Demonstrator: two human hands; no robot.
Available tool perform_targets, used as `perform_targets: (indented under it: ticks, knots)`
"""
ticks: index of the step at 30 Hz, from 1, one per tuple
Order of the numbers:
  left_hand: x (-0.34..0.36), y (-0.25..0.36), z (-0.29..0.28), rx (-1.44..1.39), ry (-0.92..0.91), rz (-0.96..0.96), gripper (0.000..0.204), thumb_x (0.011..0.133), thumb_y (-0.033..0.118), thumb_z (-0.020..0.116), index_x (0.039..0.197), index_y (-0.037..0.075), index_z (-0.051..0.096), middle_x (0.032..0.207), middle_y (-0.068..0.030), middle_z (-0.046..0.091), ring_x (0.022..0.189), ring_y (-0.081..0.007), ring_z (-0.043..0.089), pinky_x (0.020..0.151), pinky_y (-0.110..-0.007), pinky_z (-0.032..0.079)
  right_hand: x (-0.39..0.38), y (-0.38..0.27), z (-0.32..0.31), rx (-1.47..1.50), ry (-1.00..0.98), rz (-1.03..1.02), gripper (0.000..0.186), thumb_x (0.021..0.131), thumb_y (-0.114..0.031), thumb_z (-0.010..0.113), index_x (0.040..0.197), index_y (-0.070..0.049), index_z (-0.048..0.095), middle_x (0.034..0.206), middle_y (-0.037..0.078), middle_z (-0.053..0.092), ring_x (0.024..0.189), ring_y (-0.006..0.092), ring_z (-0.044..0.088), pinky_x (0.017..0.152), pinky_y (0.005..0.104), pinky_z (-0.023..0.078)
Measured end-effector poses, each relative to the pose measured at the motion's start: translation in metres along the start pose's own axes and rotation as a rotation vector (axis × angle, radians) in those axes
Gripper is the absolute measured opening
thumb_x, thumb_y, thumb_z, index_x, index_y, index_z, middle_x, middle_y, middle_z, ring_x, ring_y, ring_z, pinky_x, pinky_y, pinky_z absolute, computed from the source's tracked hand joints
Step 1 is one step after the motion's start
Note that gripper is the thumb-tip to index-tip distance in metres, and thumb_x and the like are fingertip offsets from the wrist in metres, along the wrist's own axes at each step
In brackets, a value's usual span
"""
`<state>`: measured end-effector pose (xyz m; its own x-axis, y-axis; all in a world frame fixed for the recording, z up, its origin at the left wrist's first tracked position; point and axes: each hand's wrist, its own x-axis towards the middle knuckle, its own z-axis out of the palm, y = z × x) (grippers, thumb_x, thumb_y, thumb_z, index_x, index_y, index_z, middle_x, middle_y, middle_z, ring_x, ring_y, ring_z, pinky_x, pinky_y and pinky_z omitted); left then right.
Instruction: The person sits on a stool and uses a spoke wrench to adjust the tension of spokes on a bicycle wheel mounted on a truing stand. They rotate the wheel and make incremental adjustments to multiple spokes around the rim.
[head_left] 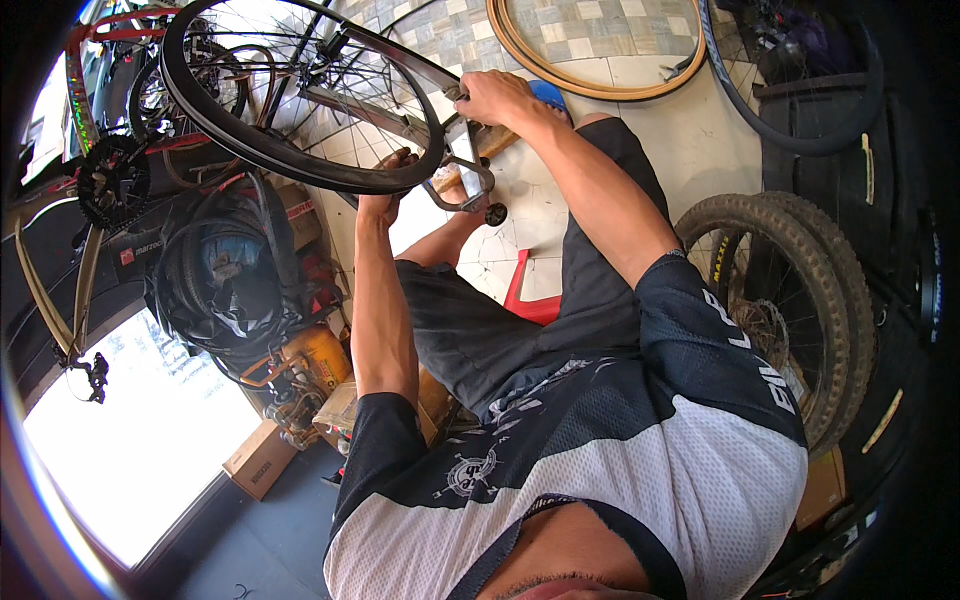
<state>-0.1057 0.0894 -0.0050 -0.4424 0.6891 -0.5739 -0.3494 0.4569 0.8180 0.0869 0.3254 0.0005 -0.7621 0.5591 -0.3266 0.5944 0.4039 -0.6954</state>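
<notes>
- Pale tiled floor (pixel 640 70) filled the workshop's twelve o'clock, with a knobby wheel (pixel 800 300) leaning at three.
- Slick-tyred bicycle wheel (pixel 290 90) sat at eleven o'clock, apparently still being fitted.
- Left hand (pixel 385 195) gripped its tyre from below.
- Right hand (pixel 495 95) was clamped on a metal part (pixel 465 175), hard to identify.

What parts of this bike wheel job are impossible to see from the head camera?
- Left hand fingers: behind the black tyre.
- What the right hand grips on the metal stand: covered by the hand itself.
- Wheel's upper rim: cut off by the picture's top edge.
- Knobby wheel at right: darkened toward the fisheye rim.
</notes>
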Motion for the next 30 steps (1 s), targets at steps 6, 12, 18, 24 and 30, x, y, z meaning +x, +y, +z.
perform_targets:
  ticks: [6, 12, 18, 24, 30]
  knots:
    - [-0.007, 0.026, 0.006, -0.061, 0.105, 0.042, 0.056, 0.104, 0.043, 0.056, 0.135, -0.003, 0.055, 0.12, -0.0165, 0.067, 0.109, -0.027, 0.064, 0.099, -0.042, 0.05, 0.001, 0.004, -0.001, 0.007, 0.005, -0.002, 0.041, 0.086, -0.037, 0.065, 0.111, -0.005, 0.072, 0.104, 0.02, 0.074, 0.1, 0.0379, 0.071, 0.088, 0.048, 0.054]
    - [-0.017, 0.065, 0.011, -0.045, 0.219, 0.063, 0.077, 0.097, 0.058, 0.06, 0.139, -0.006, 0.051, 0.127, -0.021, 0.063, 0.119, -0.0341, 0.058, 0.1, -0.048, 0.047, -0.001, 0.0, -0.002, 0.011, -0.013, 0.013, 0.04, 0.087, -0.037, 0.065, 0.11, -0.006, 0.071, 0.102, 0.019, 0.074, 0.1, 0.0372, 0.07, 0.088, 0.0478, 0.054]
    - [-0.019, 0.068, 0.021, 0.102, 0.222, 0.041, 0.081, 0.091, 0.052, 0.072, 0.143, -0.005, 0.048, 0.131, -0.0244, 0.062, 0.124, -0.0385, 0.058, 0.101, -0.048, 0.048, -0.002, 0.0, -0.002, 0.008, -0.012, 0.02, 0.039, 0.087, -0.037, 0.065, 0.11, -0.006, 0.071, 0.102, 0.019, 0.074, 0.1, 0.0368, 0.07, 0.088, 0.0479, 0.054]
    - [-0.002, 0.051, 0.022, 0.057, 0.193, -0.017, 0.067, 0.091, 0.038, 0.076, 0.14, -0.001, 0.052, 0.129, -0.0242, 0.062, 0.118, -0.0364, 0.062, 0.095, -0.045, 0.054, 0.001, 0.004, 0.001, 0.004, 0.024, -0.008, 0.04, 0.086, -0.037, 0.065, 0.109, -0.005, 0.072, 0.1, 0.019, 0.074, 0.098, 0.0373, 0.071, 0.087, 0.0476, 0.054]
    - [0.022, 0.021, 0.007, -0.118, 0.141, -0.113, 0.062, 0.095, 0.033, 0.072, 0.142, -0.001, 0.048, 0.137, -0.0243, 0.057, 0.124, -0.0359, 0.058, 0.102, -0.047, 0.054, 0.001, 0.002, 0.0, 0.021, 0.021, -0.03, 0.04, 0.084, -0.036, 0.065, 0.107, -0.004, 0.072, 0.099, 0.022, 0.074, 0.095, 0.0393, 0.071, 0.085, 0.0481, 0.055]
